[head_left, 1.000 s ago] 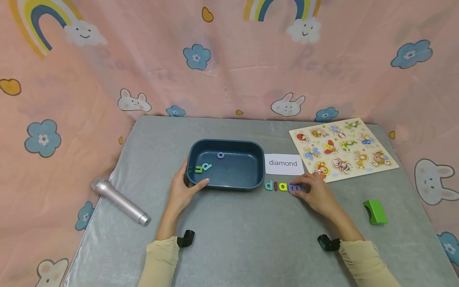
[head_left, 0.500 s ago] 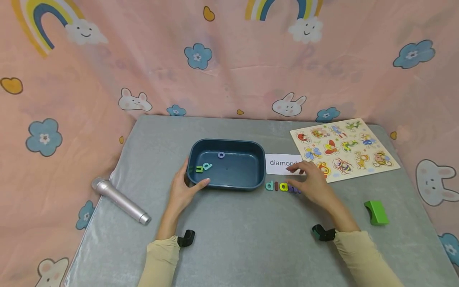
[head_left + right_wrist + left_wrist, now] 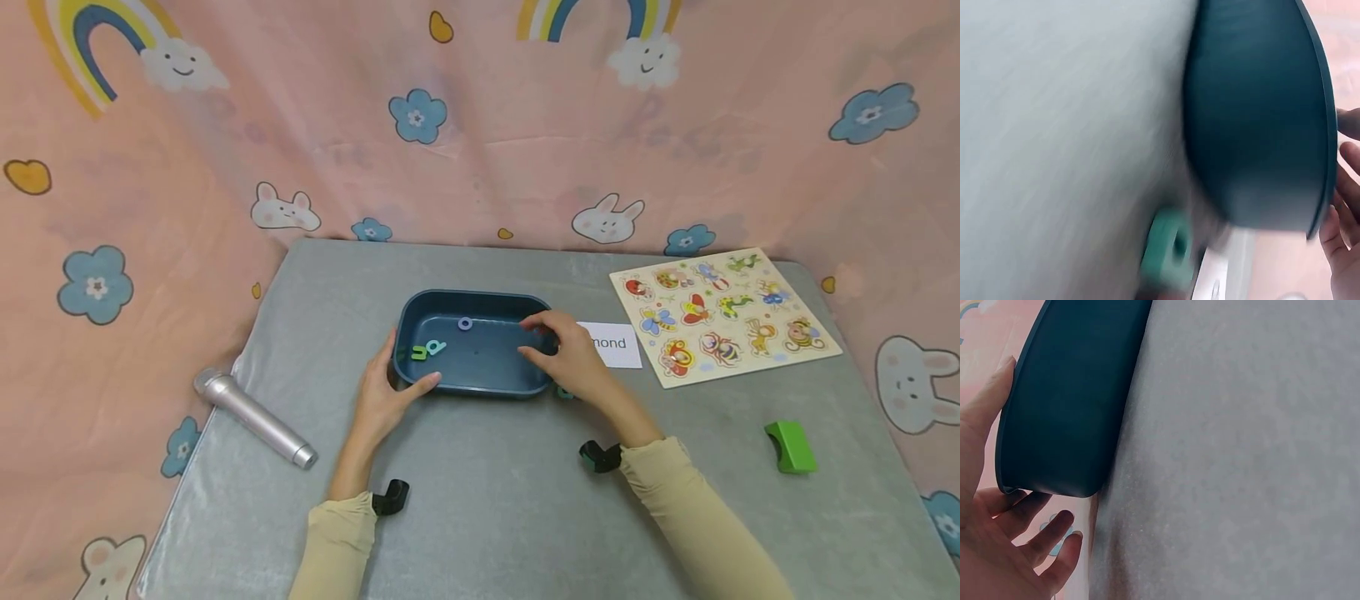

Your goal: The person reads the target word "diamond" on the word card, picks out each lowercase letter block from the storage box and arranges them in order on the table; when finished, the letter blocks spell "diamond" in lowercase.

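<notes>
A dark blue box (image 3: 487, 388) stands on the grey table, with a purple letter o (image 3: 465, 323), a green n- or u-shaped letter (image 3: 419, 353) and a teal letter (image 3: 436, 347) inside. My left hand (image 3: 381, 400) grips its left end, thumb at the front rim and fingers round the side. My right hand (image 3: 568, 350) is over the box's right end, thumb and fingers apart with nothing between them. Below that end a teal letter d (image 3: 565, 392) partly shows; the other letters of its row are hidden by my right arm. My hand partly covers the white word card (image 3: 621, 346).
A wooden puzzle board (image 3: 723, 317) with insect pictures lies at the back right. A green arched block (image 3: 792, 447) is on the right, and a silver microphone (image 3: 255, 419) lies at the left edge. Patterned pink cloth (image 3: 480, 167) hangs behind the table.
My right hand has let go of the purple letter m at the end of the row and moved left to the box. My left hand stays on the box.
</notes>
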### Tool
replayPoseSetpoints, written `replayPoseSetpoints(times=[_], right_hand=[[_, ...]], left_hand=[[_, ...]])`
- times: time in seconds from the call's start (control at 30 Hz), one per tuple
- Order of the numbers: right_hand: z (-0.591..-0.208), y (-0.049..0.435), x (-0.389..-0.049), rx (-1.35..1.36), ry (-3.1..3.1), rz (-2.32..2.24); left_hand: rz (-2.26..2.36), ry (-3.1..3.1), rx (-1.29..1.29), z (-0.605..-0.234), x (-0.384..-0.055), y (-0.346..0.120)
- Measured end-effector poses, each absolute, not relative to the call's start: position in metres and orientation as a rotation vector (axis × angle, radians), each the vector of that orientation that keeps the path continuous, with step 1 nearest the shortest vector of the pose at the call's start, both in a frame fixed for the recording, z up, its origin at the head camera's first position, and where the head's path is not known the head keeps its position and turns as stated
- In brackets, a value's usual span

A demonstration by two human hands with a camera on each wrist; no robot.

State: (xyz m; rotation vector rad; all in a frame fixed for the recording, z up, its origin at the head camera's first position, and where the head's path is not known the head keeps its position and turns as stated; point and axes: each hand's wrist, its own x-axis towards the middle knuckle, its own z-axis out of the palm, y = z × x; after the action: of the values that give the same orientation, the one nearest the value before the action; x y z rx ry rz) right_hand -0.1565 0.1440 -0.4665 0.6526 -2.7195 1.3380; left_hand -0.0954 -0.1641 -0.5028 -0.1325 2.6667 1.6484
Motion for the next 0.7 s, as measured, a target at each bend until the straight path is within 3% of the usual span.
replayPoseSetpoints(times=[0.3,0.7], right_hand=[[-0.467,0.100,-0.178,0.752,-2.857,1.350],[-0.484,0.082,-0.197,0.872,-3.074,1.305]], left_hand=[[1.667,2.657,-0.142,-0.502,-0.096,-0.163],[1.724,2.628,-0.085,-0.503,-0.097,-0.163]])
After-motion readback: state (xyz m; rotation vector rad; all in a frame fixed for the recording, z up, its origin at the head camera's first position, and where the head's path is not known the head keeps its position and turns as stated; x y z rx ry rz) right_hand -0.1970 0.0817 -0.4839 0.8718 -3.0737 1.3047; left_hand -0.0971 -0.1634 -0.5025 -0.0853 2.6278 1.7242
